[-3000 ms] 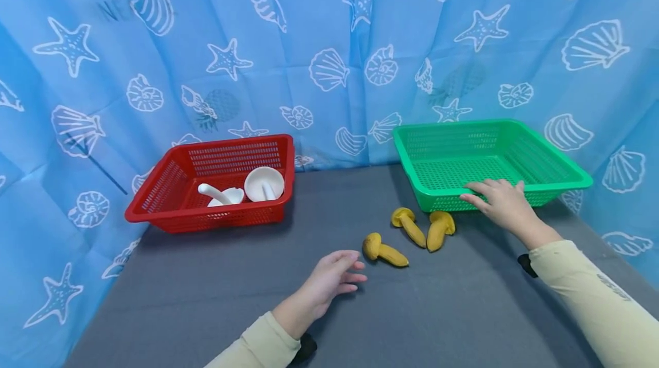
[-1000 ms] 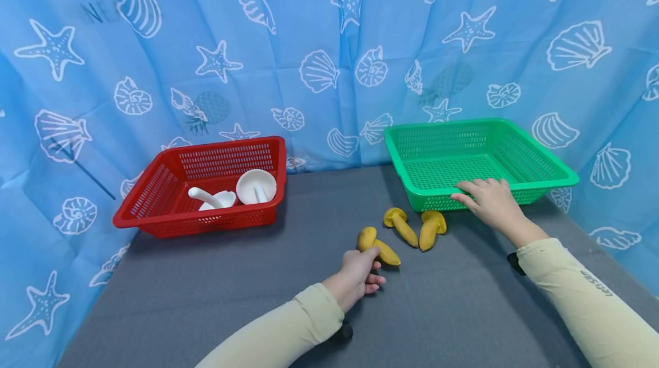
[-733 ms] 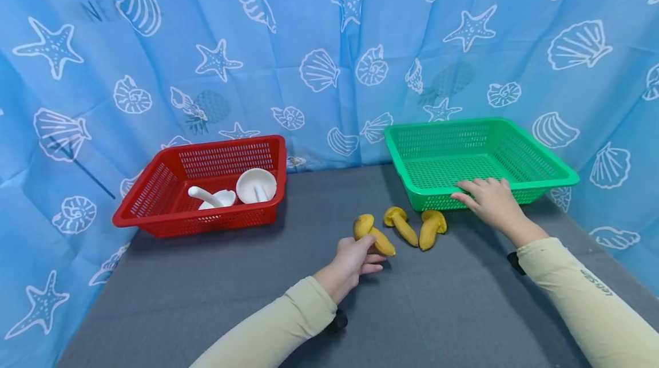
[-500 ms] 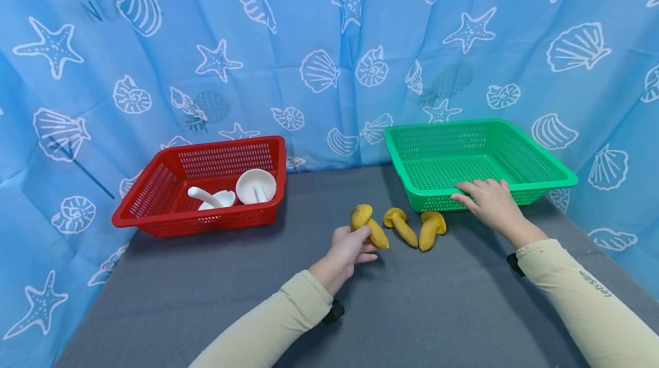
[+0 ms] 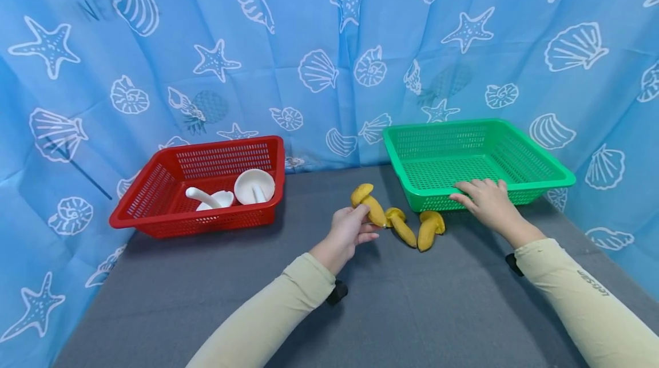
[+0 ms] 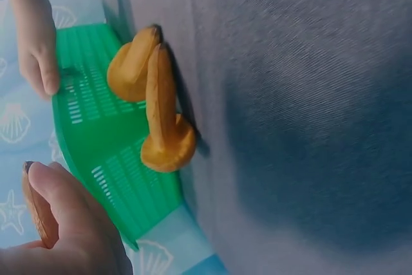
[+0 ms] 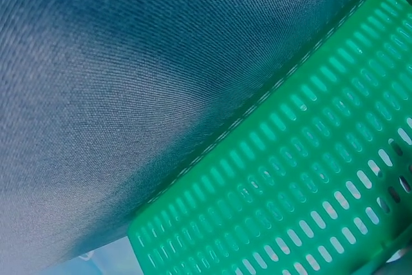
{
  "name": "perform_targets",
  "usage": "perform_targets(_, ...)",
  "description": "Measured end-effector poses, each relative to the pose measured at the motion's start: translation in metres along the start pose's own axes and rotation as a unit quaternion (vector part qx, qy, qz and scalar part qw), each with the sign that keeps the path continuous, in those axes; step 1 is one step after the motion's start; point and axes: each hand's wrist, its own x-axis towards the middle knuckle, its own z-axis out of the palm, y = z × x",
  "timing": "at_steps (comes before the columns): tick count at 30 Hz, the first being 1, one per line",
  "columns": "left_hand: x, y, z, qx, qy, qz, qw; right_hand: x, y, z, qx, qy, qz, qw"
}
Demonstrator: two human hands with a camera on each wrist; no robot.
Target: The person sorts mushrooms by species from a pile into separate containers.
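My left hand (image 5: 344,234) pinches a yellow mushroom (image 5: 376,212) between thumb and fingers, raised above the grey cloth with its cap up and its stem slanting down to the right. In the left wrist view the held mushroom (image 6: 40,214) is partly hidden by the thumb. Two more yellow mushrooms (image 5: 404,233) (image 5: 427,235) lie on the cloth just in front of the green basket (image 5: 427,201). On that basket's front rim rests my right hand (image 5: 488,204), its fingers extended over the edge. The right wrist view is filled mostly by the slotted basket wall (image 7: 277,191).
At the left stands a red basket (image 5: 206,222) holding a white bowl (image 5: 247,179) with a white handle-like piece in it, plus a white spoon (image 5: 203,195). A blue shell-patterned curtain (image 5: 329,24) hangs behind the grey-covered table (image 5: 437,311).
My left hand reached right, took hold of the nearest mushroom and lifted it off the cloth, moving it up and away from me. The right hand has stayed on the green rim.
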Motion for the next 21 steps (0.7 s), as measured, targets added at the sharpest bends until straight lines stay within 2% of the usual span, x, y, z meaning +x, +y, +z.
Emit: perform_targets(21,0.024,0.020,0.043,0.001,-0.009,0.028,0.9996,-0.001,0.001,-0.002,0.011,-0.009,0.005,1.000)
